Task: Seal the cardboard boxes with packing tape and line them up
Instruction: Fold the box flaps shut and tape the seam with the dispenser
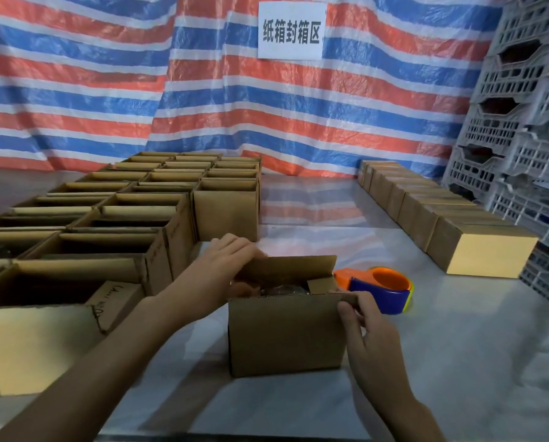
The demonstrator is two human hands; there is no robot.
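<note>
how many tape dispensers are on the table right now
1. The orange and blue tape dispenser lies on the table, just behind and to the right of the open box being handled. Another could be hidden from view.

We record that the contents of the open box [285, 336] are largely screened by its near flap; only a glossy patch shows, and we cannot identify it. The fingertips of the left hand [231, 260] curl over the far flap and are lost behind it. How the right hand [368, 333] sets its fingertips at the near flap's corner is unclear.

The tape dispenser [378, 290] is partly covered by the box's right flap (its cutting end is not seen).

The unsealed boxes [107, 218] run off the left edge, with interiors too dark to read. Handwriting [107, 301] on one flap is illegible. The stacked crates [522, 154] are cut by the right edge. Whether the row of closed boxes [442, 218] bears tape, we cannot tell.
</note>
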